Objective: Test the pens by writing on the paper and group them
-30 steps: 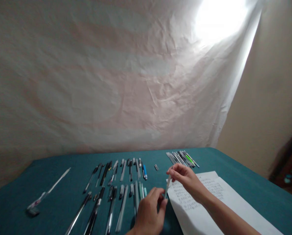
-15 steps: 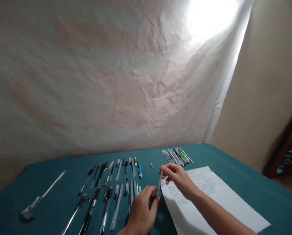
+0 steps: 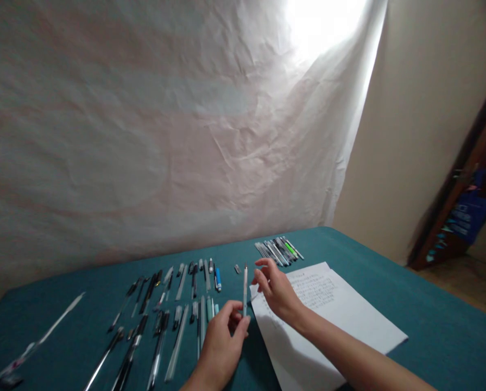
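Left hand: in my head view, pinches a slim pen upright above the green tabletop.
Right hand: fingers loosely parted beside the slim pen, its forearm hiding some paper from me.
Laid-out pens: two rows, leftward.
Small object: beyond the slim pen, perhaps a sharpener.

We cannot read the handwriting on the paper; it is too small. The left hand hides the lower end of the held pen. The bottom edge cuts off the right forearm and a black pen.
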`<state>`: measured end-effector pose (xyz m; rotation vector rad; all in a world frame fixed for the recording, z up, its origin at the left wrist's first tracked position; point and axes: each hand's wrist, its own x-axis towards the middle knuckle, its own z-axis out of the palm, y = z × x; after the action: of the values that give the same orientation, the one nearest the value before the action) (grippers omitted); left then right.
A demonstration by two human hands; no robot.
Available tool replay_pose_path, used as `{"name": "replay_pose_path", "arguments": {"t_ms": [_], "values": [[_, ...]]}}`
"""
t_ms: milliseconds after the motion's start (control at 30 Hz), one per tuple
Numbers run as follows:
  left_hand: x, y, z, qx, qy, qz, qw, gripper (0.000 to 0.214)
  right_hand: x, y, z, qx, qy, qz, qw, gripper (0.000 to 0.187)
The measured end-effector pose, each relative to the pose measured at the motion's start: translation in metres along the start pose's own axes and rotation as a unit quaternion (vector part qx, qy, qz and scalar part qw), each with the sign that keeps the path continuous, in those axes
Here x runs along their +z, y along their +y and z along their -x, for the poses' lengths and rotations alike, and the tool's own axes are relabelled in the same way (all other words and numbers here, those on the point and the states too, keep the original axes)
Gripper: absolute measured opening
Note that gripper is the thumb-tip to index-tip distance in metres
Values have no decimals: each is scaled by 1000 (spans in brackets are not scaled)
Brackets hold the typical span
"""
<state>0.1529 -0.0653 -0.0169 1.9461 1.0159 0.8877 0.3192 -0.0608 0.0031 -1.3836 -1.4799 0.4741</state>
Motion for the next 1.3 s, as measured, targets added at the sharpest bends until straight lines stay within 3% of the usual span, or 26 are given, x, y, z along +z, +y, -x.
{"name": "replay_pose_path", "arguments": {"t_ms": [100, 200, 333, 433, 567, 667, 833, 1300], "values": [[6, 4, 5, 10, -12, -6, 1000, 16, -4, 6, 18, -107, -58, 171, 978, 38], [10, 8, 14, 75, -56, -48, 994, 20, -15, 14, 33, -125, -112, 225, 960, 34], [10, 6, 20, 186, -122, -154, 963, 34, -48, 37, 38, -75, -73, 192, 976, 28], [9, -1, 19, 245, -148, -248, 926, 38, -84, 61, 40, 3, -35, 129, 991, 30], [6, -5, 17, 275, -175, -303, 895, 35, -129, 94, 50, 111, 26, 86, 990, 26], [5, -4, 16, 284, -195, -312, 886, 36, -148, 116, 60, 159, 81, 81, 981, 17], [6, -4, 17, 278, -200, -306, 888, 35, -155, 136, 69, 147, 99, 70, 982, 15], [9, -8, 16, 277, -191, -304, 891, 34, -162, 140, 71, 150, 132, 123, 972, 15]]}}
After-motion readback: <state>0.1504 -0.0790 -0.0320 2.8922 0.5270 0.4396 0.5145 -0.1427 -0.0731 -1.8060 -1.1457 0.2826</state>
